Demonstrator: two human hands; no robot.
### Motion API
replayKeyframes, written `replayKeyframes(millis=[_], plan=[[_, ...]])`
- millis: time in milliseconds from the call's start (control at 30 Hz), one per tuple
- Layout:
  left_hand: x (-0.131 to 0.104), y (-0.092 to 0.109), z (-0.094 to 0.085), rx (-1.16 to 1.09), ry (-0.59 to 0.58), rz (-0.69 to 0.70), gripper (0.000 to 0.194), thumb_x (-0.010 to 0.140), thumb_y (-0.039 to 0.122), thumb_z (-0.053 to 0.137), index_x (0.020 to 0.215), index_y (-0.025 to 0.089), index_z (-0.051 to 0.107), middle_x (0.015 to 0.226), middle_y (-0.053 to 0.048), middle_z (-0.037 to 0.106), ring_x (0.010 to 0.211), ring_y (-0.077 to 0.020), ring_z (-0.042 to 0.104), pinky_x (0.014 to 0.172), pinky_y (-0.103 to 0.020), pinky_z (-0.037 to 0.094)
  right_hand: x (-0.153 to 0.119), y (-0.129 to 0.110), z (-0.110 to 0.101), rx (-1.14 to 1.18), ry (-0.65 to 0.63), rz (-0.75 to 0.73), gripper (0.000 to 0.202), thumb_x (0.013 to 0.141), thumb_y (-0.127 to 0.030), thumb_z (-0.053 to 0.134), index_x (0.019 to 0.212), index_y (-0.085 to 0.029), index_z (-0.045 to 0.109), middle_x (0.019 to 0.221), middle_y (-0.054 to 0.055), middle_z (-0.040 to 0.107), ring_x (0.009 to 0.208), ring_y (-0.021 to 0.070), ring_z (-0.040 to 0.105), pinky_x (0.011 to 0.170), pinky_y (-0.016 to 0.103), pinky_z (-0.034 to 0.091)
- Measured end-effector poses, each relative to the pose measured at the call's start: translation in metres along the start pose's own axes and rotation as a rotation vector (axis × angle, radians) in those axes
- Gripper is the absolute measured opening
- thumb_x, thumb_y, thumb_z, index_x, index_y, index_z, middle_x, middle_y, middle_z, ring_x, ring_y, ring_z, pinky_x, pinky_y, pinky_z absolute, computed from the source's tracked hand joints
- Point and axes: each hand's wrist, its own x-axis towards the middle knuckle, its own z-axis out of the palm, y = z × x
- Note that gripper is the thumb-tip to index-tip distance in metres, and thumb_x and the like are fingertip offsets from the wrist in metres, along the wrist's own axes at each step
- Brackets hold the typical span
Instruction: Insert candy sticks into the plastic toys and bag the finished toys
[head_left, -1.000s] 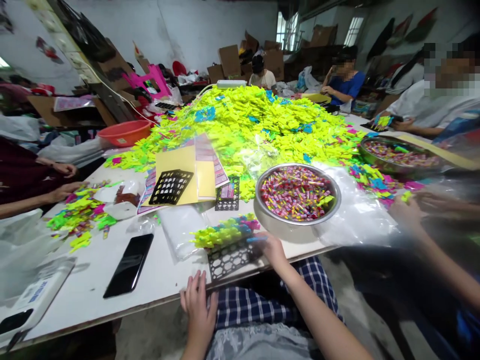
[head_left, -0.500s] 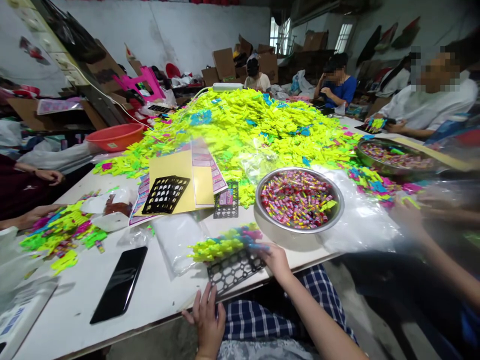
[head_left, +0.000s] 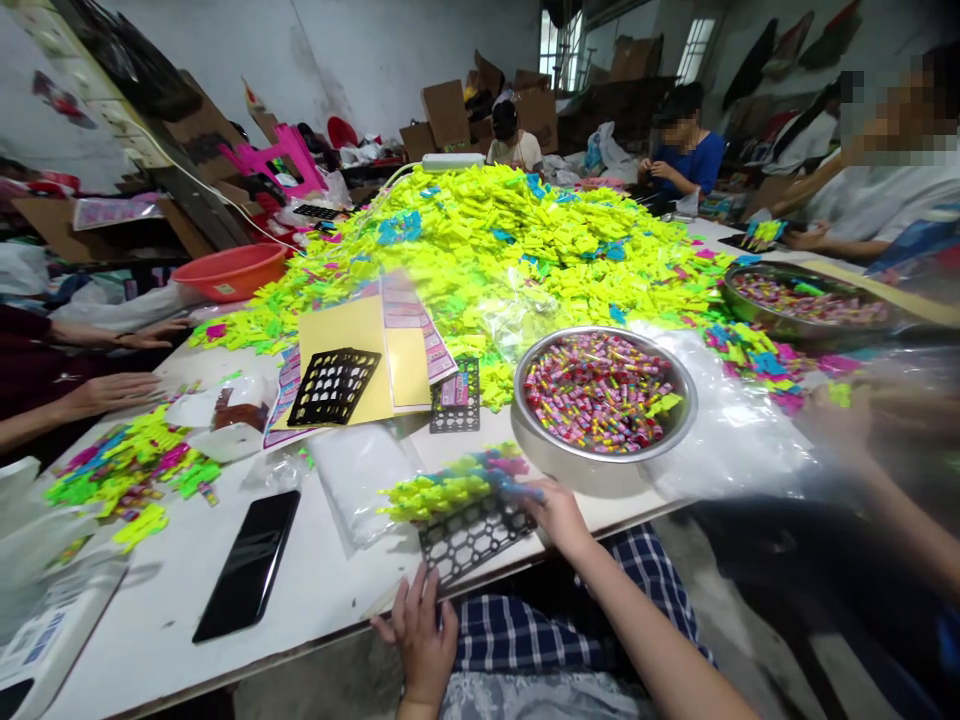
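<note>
A black perforated plastic rack (head_left: 480, 540) lies near the table's front edge. Small yellow, pink and blue plastic pieces (head_left: 442, 488) stand along its far side; its near holes are bare. With fingers spread, my left hand (head_left: 424, 630) rests at the rack's near-left edge and holds nothing. My right hand (head_left: 561, 520) is at the rack's right end, its fingers closed on a blue plastic piece (head_left: 529, 490) by the blue and pink ones. Beyond it is a metal bowl (head_left: 694, 405) full of small wrapped candy tubes (head_left: 600, 390).
A huge heap of yellow pieces (head_left: 480, 240) covers the table's middle. To the left lie a black phone (head_left: 247, 565), a plastic bag (head_left: 360, 485) and cards with another rack (head_left: 334, 385). A co-worker's blurred arm (head_left: 900, 490) is at right; a person's hand (head_left: 112, 390) is at left.
The view has shifted slightly. My hands keep nearly the same places on the rack. At left, the other person's hand has drawn back from the small pile of pieces.
</note>
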Motion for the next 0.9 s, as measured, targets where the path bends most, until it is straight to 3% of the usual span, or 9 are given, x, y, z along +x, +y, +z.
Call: replayKeyframes(millis=[433, 600, 900], plan=[[-0.001, -0.003, 0.003, 0.038, 0.036, 0.032, 0.033, 0.077, 0.023, 0.044, 0.107, 0.024, 0.057, 0.112, -0.01, 0.059, 0.115, -0.0304, 0.042, 0.101, -0.055, 0.004, 0.0, -0.003, 0.004, -0.052, -0.043, -0.048, 0.026, 0.078, -0.007, 0.049, 0.094, -0.018, 0.066, 0.092, 0.008, 0.066, 0.088, 0.019, 0.058, 0.081, 0.033, 0.045], [0.002, -0.002, 0.004, 0.091, 0.099, 0.094, 0.031, 0.079, 0.024, 0.041, 0.104, 0.018, 0.058, 0.109, -0.012, 0.061, 0.112, -0.029, 0.045, 0.102, -0.053, 0.009, 0.002, -0.008, 0.004, -0.086, -0.06, -0.021, 0.027, 0.075, -0.005, 0.049, 0.089, -0.019, 0.067, 0.089, 0.007, 0.066, 0.086, 0.0187, 0.058, 0.079, 0.031, 0.044], [0.006, -0.001, 0.002, 0.102, 0.125, 0.131, 0.035, 0.079, 0.023, 0.04, 0.112, 0.02, 0.054, 0.114, -0.012, 0.059, 0.116, -0.0295, 0.042, 0.102, -0.054, 0.003, 0.007, -0.017, 0.004, -0.202, -0.096, 0.048, 0.028, 0.074, -0.006, 0.047, 0.088, -0.019, 0.067, 0.088, 0.008, 0.066, 0.086, 0.0199, 0.057, 0.078, 0.03, 0.042]])
